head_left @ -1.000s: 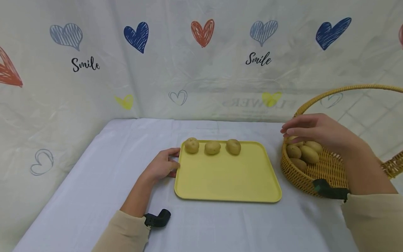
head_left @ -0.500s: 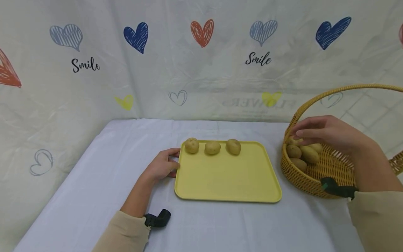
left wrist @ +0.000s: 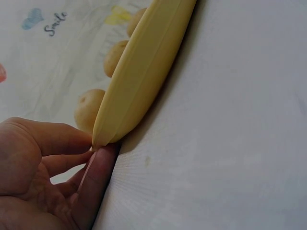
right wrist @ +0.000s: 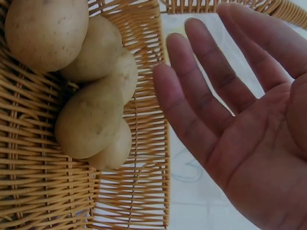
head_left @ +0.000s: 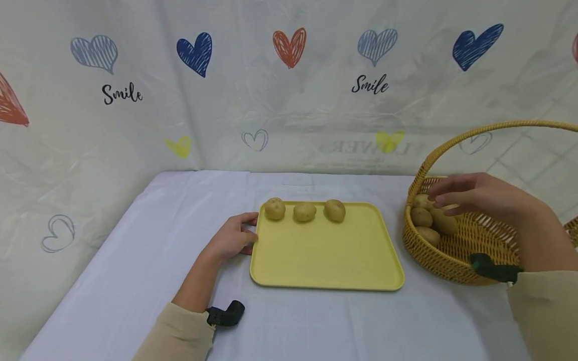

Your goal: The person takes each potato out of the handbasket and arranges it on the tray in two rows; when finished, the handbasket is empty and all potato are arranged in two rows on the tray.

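Observation:
My left hand grips the left edge of a yellow tray; in the left wrist view the thumb and fingertips meet at the rim. Three potatoes stand in a row along the tray's far side: a left one, a middle one and a right one. Over the wicker basket hovers my right hand, fingers spread and relaxed, palm bare. Several potatoes lie in the basket's left part, some partly hidden behind the hand in the head view.
The basket's tall arched handle rises over the right hand. A white cloth covers the table, and a curtain printed with hearts hangs behind it.
My right hand has moved right and slightly down over the basket, away from its left rim. The left hand, tray and potatoes on it stay in place.

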Action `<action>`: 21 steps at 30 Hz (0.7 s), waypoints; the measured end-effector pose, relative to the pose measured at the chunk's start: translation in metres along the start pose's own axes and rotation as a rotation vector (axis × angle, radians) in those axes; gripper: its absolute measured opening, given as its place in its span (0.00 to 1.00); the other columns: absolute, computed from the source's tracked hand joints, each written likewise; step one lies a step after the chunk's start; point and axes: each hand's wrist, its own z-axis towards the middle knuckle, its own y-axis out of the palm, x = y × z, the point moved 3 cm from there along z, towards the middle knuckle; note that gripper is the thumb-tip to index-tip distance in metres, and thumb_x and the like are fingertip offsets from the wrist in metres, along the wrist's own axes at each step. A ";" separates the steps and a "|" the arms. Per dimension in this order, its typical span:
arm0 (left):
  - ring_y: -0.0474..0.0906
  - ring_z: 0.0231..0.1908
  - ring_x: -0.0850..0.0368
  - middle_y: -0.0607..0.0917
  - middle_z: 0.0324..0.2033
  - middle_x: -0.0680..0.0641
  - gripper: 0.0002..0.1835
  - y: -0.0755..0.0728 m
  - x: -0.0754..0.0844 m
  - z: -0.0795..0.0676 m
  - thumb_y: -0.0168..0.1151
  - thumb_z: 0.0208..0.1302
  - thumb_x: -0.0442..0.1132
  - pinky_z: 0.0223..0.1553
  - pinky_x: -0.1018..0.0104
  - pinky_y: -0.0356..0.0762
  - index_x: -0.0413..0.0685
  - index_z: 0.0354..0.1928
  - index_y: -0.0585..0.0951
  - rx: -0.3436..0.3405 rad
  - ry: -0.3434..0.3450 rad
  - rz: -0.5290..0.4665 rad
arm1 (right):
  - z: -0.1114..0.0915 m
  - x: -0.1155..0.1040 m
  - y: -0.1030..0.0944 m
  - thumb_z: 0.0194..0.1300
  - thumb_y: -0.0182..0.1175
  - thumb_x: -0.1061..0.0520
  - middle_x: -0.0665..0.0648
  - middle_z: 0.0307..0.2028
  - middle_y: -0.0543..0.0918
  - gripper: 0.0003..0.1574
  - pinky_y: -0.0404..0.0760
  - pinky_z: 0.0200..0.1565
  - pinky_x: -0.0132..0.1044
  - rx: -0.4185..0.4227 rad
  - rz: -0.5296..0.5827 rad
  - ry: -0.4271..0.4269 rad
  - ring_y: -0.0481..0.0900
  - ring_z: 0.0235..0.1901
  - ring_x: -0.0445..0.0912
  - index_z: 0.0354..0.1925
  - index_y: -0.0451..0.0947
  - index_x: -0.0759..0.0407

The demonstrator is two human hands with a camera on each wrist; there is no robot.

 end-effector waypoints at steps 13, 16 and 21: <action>0.81 0.45 0.52 0.73 0.66 0.40 0.38 0.000 0.002 -0.003 0.58 0.63 0.27 0.35 0.61 0.87 0.42 0.77 0.65 -0.005 0.017 0.000 | 0.002 0.022 0.004 0.74 0.61 0.53 0.43 0.56 0.83 0.30 0.85 0.53 0.39 -0.223 0.030 0.061 0.80 0.52 0.30 0.68 0.73 0.66; 0.82 0.44 0.53 0.73 0.66 0.41 0.38 0.000 0.003 -0.003 0.58 0.63 0.26 0.34 0.61 0.87 0.42 0.77 0.65 -0.003 0.014 -0.006 | 0.002 0.026 0.007 0.75 0.60 0.54 0.40 0.55 0.83 0.31 0.85 0.54 0.39 -0.295 0.070 0.084 0.80 0.53 0.30 0.69 0.72 0.68; 0.82 0.44 0.53 0.72 0.66 0.40 0.38 0.001 0.002 -0.003 0.58 0.63 0.26 0.35 0.61 0.87 0.41 0.78 0.64 -0.003 0.008 -0.011 | 0.003 0.028 0.013 0.73 0.62 0.55 0.49 0.60 0.81 0.31 0.86 0.55 0.45 -0.364 0.100 0.097 0.82 0.53 0.35 0.69 0.72 0.69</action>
